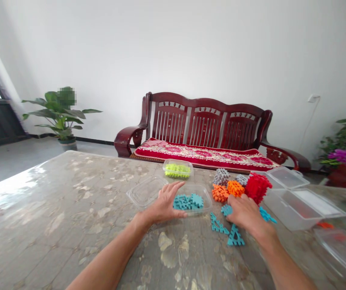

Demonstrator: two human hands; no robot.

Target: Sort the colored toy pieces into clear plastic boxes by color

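Observation:
My left hand [166, 203] is at the left end of a clear plastic container [208, 198], thumb and fingers spread apart around that end. Inside it lie teal interlocking toy pieces [187, 202]. To the right, my right hand [245, 211] has its fingers closed on a teal toothed piece [226, 210], partly hidden by them. Two teal triangular pieces, one leaning left [218, 224] and one nearer me [236, 237], lie below that hand. Bright blue pieces [267, 215] show on its other side. Just beyond the fingers sit orange pieces [220, 193] and a red stack [257, 187].
Lime-green pieces [177, 170] fill another clear container farther back. An open clear lid [145, 191] lies left of my hand. Grey pieces [221, 176] stand behind the orange ones. A large translucent box [293, 207] and a clear container [344, 251] occupy the right side.

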